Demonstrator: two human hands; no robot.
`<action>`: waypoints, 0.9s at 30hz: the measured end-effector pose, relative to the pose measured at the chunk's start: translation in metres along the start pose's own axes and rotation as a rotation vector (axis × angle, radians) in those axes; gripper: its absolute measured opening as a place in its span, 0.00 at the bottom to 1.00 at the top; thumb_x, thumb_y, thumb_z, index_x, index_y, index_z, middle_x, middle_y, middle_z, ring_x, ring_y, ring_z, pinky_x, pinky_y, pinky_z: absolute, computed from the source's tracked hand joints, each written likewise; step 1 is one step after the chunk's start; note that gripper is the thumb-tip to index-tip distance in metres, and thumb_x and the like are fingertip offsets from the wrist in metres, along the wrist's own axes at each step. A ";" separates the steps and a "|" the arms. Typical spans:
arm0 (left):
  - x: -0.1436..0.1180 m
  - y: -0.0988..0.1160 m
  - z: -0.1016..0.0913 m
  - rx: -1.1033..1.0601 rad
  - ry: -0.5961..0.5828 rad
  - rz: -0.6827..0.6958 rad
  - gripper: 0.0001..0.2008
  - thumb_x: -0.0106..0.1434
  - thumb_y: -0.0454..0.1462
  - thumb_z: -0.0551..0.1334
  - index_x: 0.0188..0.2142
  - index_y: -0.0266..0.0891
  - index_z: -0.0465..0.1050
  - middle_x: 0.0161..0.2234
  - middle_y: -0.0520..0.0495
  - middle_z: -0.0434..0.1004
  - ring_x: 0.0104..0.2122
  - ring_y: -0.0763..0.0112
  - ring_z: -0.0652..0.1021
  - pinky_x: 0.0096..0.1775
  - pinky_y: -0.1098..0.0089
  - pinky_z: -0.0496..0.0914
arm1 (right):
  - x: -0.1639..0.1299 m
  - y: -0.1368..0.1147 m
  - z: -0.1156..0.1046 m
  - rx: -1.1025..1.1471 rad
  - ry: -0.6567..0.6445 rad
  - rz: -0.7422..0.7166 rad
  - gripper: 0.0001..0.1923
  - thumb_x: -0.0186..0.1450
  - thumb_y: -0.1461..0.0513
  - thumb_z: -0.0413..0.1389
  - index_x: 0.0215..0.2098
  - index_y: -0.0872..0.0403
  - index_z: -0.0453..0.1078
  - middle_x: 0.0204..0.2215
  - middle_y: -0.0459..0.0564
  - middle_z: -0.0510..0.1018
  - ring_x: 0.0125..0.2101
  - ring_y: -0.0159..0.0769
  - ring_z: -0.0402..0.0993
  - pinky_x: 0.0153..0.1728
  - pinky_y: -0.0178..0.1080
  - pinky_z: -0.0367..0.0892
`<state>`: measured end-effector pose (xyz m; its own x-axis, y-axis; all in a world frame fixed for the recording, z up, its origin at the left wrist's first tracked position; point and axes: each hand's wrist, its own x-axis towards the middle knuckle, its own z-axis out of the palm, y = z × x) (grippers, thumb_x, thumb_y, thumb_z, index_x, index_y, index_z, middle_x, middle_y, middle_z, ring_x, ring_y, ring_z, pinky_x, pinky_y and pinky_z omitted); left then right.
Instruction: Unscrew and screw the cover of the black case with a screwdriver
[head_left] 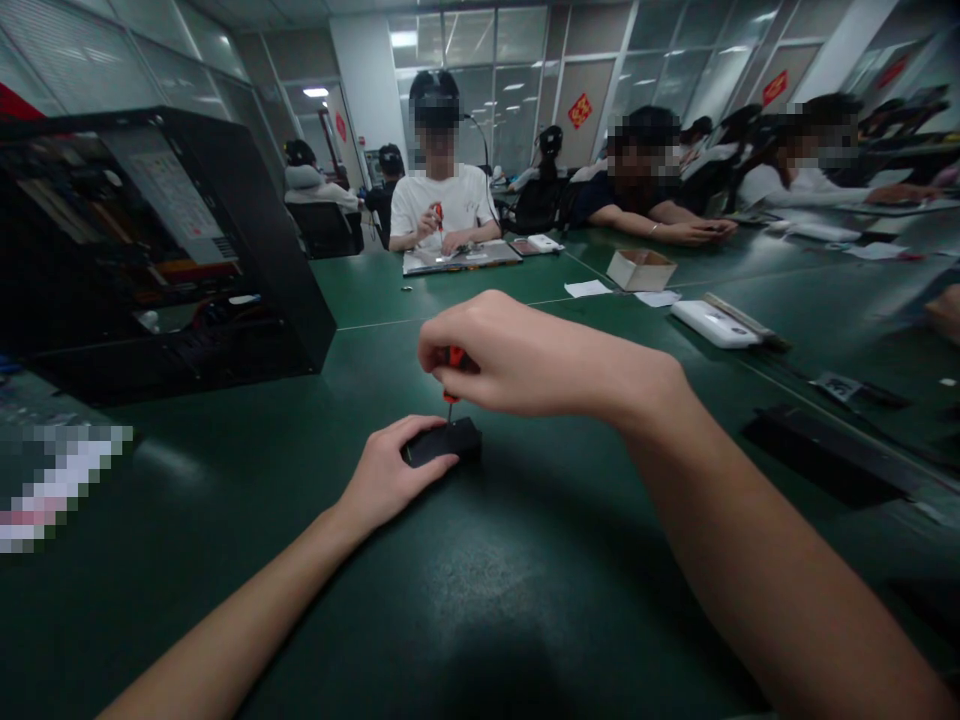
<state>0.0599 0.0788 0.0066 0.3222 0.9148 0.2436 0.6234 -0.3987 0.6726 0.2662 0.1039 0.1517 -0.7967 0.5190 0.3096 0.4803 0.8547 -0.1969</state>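
**Two hands, a screwdriver and a small black part on a green table**

A wide green table (225,560) fills the view. Left of the hands, an open black computer case (165,250) lies on its side. Beyond the hands, a person in a white shirt (439,205) works at a tray. At centre, the right hand (525,360) is closed around a red-handled screwdriver (453,370), held upright, tip down on a small black part (442,441). The left hand (390,475) pins that part flat to the table, fingers curled over its near edge. The tip could slip off and strike those fingers, since they lie just beside it.
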 end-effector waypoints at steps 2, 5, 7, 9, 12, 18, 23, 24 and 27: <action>0.002 -0.005 -0.002 -0.032 -0.032 -0.005 0.22 0.61 0.45 0.69 0.52 0.40 0.75 0.49 0.44 0.81 0.48 0.55 0.80 0.51 0.60 0.72 | 0.001 -0.002 0.000 0.022 0.021 -0.027 0.08 0.64 0.70 0.53 0.36 0.59 0.74 0.31 0.49 0.76 0.30 0.30 0.65 0.33 0.35 0.55; 0.003 -0.010 -0.003 -0.063 -0.084 0.000 0.21 0.60 0.43 0.70 0.52 0.40 0.76 0.47 0.46 0.82 0.45 0.57 0.80 0.51 0.60 0.72 | 0.001 -0.005 0.002 0.051 0.011 -0.048 0.07 0.63 0.71 0.53 0.36 0.59 0.74 0.31 0.48 0.75 0.30 0.30 0.65 0.33 0.35 0.54; 0.003 -0.011 -0.003 -0.069 -0.094 0.016 0.20 0.60 0.41 0.70 0.51 0.41 0.76 0.46 0.47 0.82 0.44 0.58 0.80 0.51 0.60 0.72 | 0.002 -0.006 0.004 0.065 0.004 -0.068 0.07 0.64 0.71 0.53 0.36 0.59 0.73 0.30 0.48 0.75 0.30 0.30 0.64 0.33 0.35 0.54; 0.003 -0.012 -0.003 -0.071 -0.089 0.038 0.20 0.59 0.40 0.70 0.51 0.40 0.76 0.45 0.47 0.82 0.43 0.58 0.80 0.51 0.61 0.72 | 0.002 -0.006 0.006 0.068 -0.002 -0.080 0.07 0.64 0.71 0.53 0.35 0.59 0.73 0.30 0.48 0.75 0.30 0.30 0.64 0.33 0.35 0.54; 0.002 -0.014 -0.002 -0.066 -0.081 0.057 0.19 0.59 0.39 0.70 0.50 0.40 0.77 0.45 0.47 0.82 0.42 0.59 0.80 0.50 0.62 0.72 | 0.002 -0.007 0.008 0.058 -0.022 -0.077 0.06 0.64 0.70 0.54 0.35 0.59 0.73 0.30 0.47 0.75 0.30 0.29 0.65 0.33 0.34 0.54; 0.002 -0.016 -0.001 -0.055 -0.067 0.066 0.18 0.59 0.40 0.70 0.49 0.40 0.77 0.43 0.47 0.82 0.40 0.59 0.80 0.47 0.62 0.73 | 0.007 -0.007 0.014 0.034 -0.033 -0.078 0.06 0.65 0.70 0.54 0.35 0.59 0.73 0.30 0.48 0.76 0.30 0.30 0.66 0.33 0.34 0.56; 0.003 -0.016 0.000 -0.066 -0.060 0.060 0.18 0.58 0.39 0.71 0.48 0.39 0.77 0.42 0.46 0.83 0.41 0.57 0.80 0.45 0.62 0.73 | 0.009 -0.007 0.019 0.034 -0.027 -0.092 0.07 0.68 0.68 0.54 0.37 0.59 0.75 0.32 0.49 0.77 0.32 0.31 0.68 0.36 0.35 0.59; 0.003 -0.016 0.000 -0.073 -0.062 0.060 0.18 0.58 0.39 0.71 0.48 0.39 0.77 0.43 0.46 0.83 0.41 0.57 0.80 0.45 0.62 0.73 | 0.008 -0.008 0.018 0.041 -0.026 -0.099 0.07 0.68 0.69 0.54 0.39 0.59 0.75 0.35 0.51 0.77 0.34 0.32 0.69 0.37 0.35 0.60; 0.003 -0.016 0.000 -0.089 -0.069 0.057 0.17 0.59 0.40 0.70 0.48 0.39 0.77 0.43 0.46 0.83 0.42 0.57 0.81 0.46 0.62 0.73 | 0.004 -0.012 0.016 0.069 -0.046 -0.109 0.13 0.65 0.72 0.55 0.46 0.57 0.74 0.47 0.53 0.75 0.42 0.34 0.70 0.40 0.35 0.62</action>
<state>0.0505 0.0879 -0.0037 0.4050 0.8832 0.2367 0.5380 -0.4395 0.7193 0.2521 0.0957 0.1405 -0.8596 0.4210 0.2896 0.3652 0.9026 -0.2281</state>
